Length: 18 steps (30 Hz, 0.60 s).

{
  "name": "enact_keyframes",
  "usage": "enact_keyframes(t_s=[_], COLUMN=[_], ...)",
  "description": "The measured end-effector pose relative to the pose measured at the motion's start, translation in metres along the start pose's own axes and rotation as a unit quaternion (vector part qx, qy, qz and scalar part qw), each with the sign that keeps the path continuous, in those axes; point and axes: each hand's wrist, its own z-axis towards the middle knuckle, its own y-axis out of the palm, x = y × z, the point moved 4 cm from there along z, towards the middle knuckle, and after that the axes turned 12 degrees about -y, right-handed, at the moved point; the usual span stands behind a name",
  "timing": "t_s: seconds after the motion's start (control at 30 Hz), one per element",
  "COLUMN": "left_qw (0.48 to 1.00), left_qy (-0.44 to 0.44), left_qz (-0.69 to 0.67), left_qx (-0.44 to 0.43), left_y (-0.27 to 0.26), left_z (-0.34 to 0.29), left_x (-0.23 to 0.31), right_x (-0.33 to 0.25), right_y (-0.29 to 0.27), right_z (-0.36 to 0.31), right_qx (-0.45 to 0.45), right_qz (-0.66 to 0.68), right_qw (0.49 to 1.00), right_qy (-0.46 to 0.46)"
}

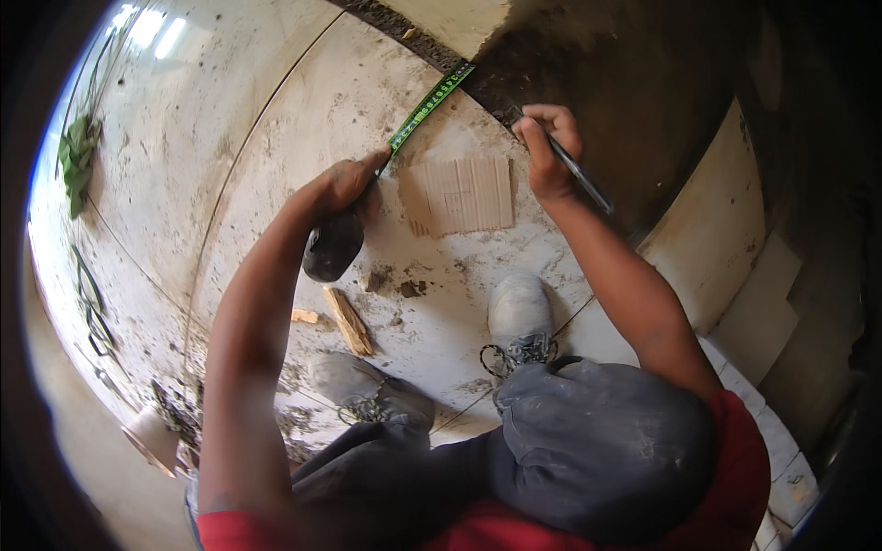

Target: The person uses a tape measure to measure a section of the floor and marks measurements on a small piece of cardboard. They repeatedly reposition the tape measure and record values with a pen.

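Observation:
My left hand (347,184) is closed round a tape measure, and its green blade (430,108) runs out up and to the right over the dusty tiles. The blade's far end reaches the tile edge beside a strip of dark soil. A rounded dark object (333,246), perhaps the tape's case, shows just below that hand. Pinched in my right hand (551,151) is a dark, slim pen-like marking tool (581,173), held near the tile edge. Between both hands lies a ribbed piece of cardboard (459,196).
Wood scraps (347,321) and crumbs of dirt (412,288) lie by my shoes (520,317). A dark recessed area borders the tiles at right, with a pale slab (712,216) beyond. Green cloth (77,163) and black cable (90,298) lie far left, near a white cup-like container (152,439).

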Motion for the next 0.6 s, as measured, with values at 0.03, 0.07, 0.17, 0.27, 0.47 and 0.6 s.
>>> enact_keyframes(t_s=[0.03,0.07,0.17,0.27,0.47,0.6], left_qw=[1.000,1.000,1.000,1.000,1.000,1.000], left_qy=[0.001,0.005,-0.010,-0.003,0.009,-0.012], left_qz=[-0.001,0.008,-0.008,-0.007,-0.006,-0.015], left_qx=[-0.001,-0.003,-0.028,-0.015,-0.006,0.003], left_y=[-0.001,-0.001,0.001,0.002,0.003,0.001], left_z=[0.001,0.002,0.003,0.003,0.005,0.003], left_x=[-0.001,0.000,-0.001,-0.001,0.001,0.001], right_x=[-0.004,-0.006,-0.010,-0.013,-0.021,-0.024], right_y=[-0.007,-0.014,-0.030,-0.039,-0.039,-0.038], right_z=[-0.007,-0.014,-0.036,-0.055,-0.062,-0.055], right_qx=[-0.010,-0.022,-0.027,-0.027,-0.052,-0.043], right_qz=[-0.009,-0.020,-0.061,-0.072,-0.068,-0.058], right_qw=[1.000,0.999,0.997,0.995,0.995,0.996], right_qy=[0.011,0.021,0.048,0.068,0.059,0.048])
